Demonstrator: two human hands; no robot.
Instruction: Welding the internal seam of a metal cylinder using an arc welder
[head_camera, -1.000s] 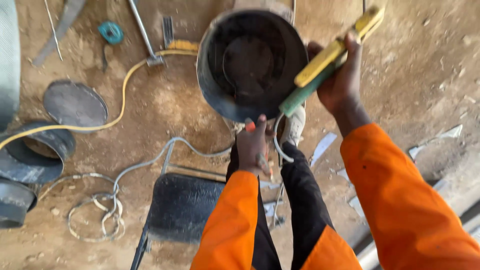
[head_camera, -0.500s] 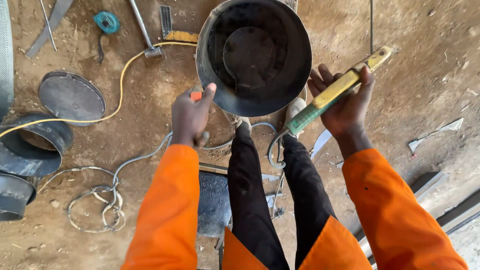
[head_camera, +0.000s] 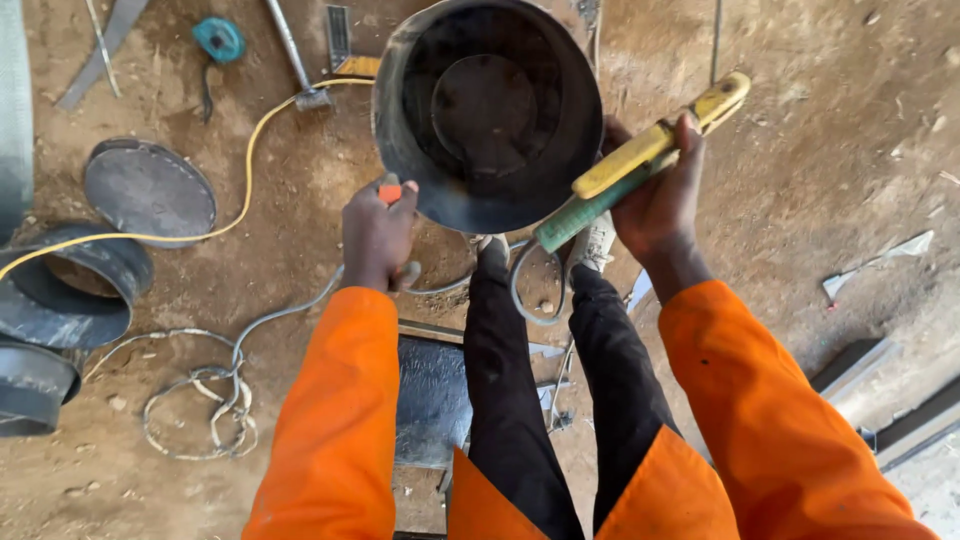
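Centrally, dark sheet-metal bucket (head_camera: 488, 110) stands open-end up betw. the feet, round base disc already seated inside; joining work looks unfinished. Left hand (head_camera: 375, 235), fingers curled round a small orange-tipped tool (head_camera: 390, 192), touches rim. Right hand (head_camera: 655, 195) grips yellow-green handled tool (head_camera: 640, 165) beside bucket wall. Yellow cable (head_camera: 250, 150), spare rings (head_camera: 70, 285) lie w/ dirt floor (head_camera: 830, 150).

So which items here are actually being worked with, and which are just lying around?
In use:
- dark round metal bucket
- yellow-green handled tool, in right hand
- small orange object, in left hand

Lying about:
- yellow cable
- flat grey metal disc
- teal tape measure
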